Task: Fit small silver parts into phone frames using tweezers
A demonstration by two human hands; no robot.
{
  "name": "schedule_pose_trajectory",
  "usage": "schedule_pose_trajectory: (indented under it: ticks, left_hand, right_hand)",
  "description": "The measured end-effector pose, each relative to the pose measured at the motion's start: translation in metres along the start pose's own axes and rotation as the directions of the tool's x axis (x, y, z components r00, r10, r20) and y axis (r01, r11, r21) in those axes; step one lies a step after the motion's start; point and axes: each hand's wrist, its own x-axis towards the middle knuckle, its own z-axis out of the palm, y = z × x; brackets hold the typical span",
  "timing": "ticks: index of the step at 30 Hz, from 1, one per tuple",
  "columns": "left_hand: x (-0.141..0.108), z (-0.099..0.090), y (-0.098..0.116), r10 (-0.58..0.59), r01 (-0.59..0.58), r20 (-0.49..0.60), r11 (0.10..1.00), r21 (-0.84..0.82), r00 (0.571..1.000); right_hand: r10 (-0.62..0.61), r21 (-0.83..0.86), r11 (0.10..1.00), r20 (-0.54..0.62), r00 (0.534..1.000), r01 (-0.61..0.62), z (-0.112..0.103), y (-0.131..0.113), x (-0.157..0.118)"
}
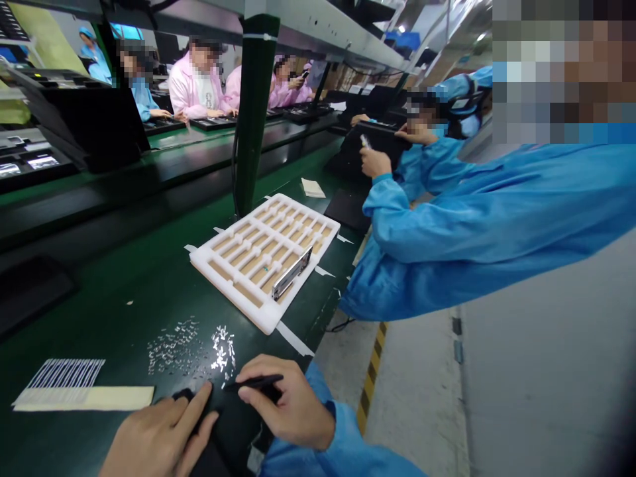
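Two bare hands reach forward from the bottom of the view, close together but not touching. The left hand (159,437) lies palm down, its fingers stretched forward and slightly spread. The right hand (288,404), emerging from a blue sleeve (342,457), curls its fingers and thumb into a pinch.

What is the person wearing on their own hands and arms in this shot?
The left hand and right hand are bare, without gloves. A bright blue smock sleeve covers the right arm to the wrist; no left sleeve shows.
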Motion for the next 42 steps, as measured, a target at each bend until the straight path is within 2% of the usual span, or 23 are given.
schedule_pose_trajectory:
  ticks: [11,18,23,25,27,32,42]
  left_hand:
    - [-0.003,-0.003,-0.001,-0.084,0.084,-0.001,0.996,0.02,0.996]
    - [-0.002,-0.003,0.0,-0.13,0.13,0.003,0.99,-0.049,0.991]
    - [-0.003,-0.004,-0.001,-0.132,0.131,-0.013,0.991,-0.019,0.991]
    - [-0.004,-0.003,-0.002,-0.107,0.108,-0.035,0.994,0.024,0.994]
    - [-0.005,-0.003,-0.003,-0.091,0.093,-0.046,0.995,0.047,0.995]
    - [-0.005,-0.001,-0.002,-0.123,0.125,-0.049,0.991,0.046,0.991]
    - [-0.007,0.0,-0.001,-0.139,0.139,-0.02,0.99,0.012,0.99]
  right_hand:
    - [0.034,0.047,0.998,0.017,0.999,-0.035,-0.001,0.005,0.001]
    - [0.054,0.045,0.997,0.042,0.998,-0.056,-0.002,0.001,0.001]
    - [0.184,0.178,0.967,0.02,0.983,-0.185,0.008,0.002,0.005]
    - [0.222,0.175,0.96,-0.003,0.975,-0.218,0.012,0.003,0.006]
    - [0.204,0.113,0.974,-0.037,0.978,-0.199,0.015,0.002,0.004]
    - [0.027,-0.068,0.997,-0.112,0.993,-0.034,0.015,-0.001,-0.003]
    - [-0.007,-0.058,0.998,-0.065,0.998,0.003,0.012,-0.003,0.001]
